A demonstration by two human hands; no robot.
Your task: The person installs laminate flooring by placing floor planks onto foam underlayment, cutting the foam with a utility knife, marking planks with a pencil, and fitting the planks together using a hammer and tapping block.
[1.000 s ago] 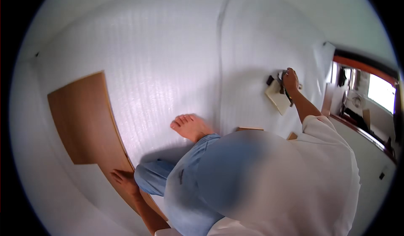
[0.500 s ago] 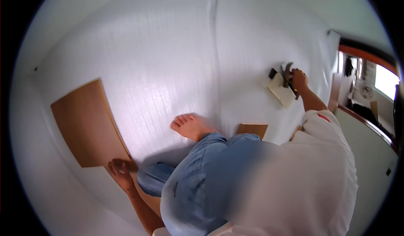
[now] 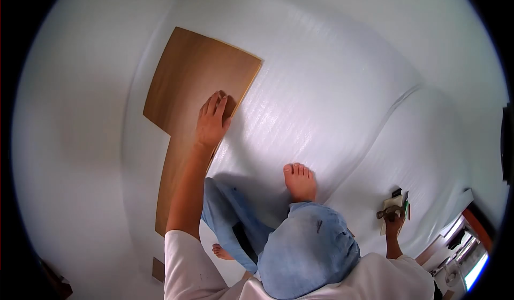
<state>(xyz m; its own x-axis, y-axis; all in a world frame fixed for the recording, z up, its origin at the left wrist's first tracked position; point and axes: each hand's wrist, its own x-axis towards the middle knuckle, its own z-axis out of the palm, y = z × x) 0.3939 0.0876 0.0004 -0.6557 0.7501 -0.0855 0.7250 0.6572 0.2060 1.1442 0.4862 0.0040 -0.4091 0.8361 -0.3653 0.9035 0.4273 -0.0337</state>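
My left hand [image 3: 213,120] rests on the brown wood-look floorboards [image 3: 187,75], close to their right edge. Its fingers are stretched out and somewhat apart, and it grips nothing. Over at the lower right, my right hand [image 3: 394,226] is closed around a hammer [image 3: 386,213], whose handle is mostly hidden by the hand. Beneath the hammer lies a pale, flat block or pad [image 3: 393,201], with a small black item [image 3: 397,192] at its top end. Thin green and orange-brown items [image 3: 408,209] lie beside it.
Shiny white underlay sheet [image 3: 300,102] covers the floor, with a raised seam [image 3: 375,134] running across it. My bare foot [image 3: 300,181] stands on it between the hands. A small brown piece [image 3: 158,269] lies at lower left. White walls rise around; a doorway [image 3: 474,236] is at lower right.
The view has swung toward the boards. My left hand has moved forward along them from the near corner. My right hand stays by the pale block, still holding the hammer.
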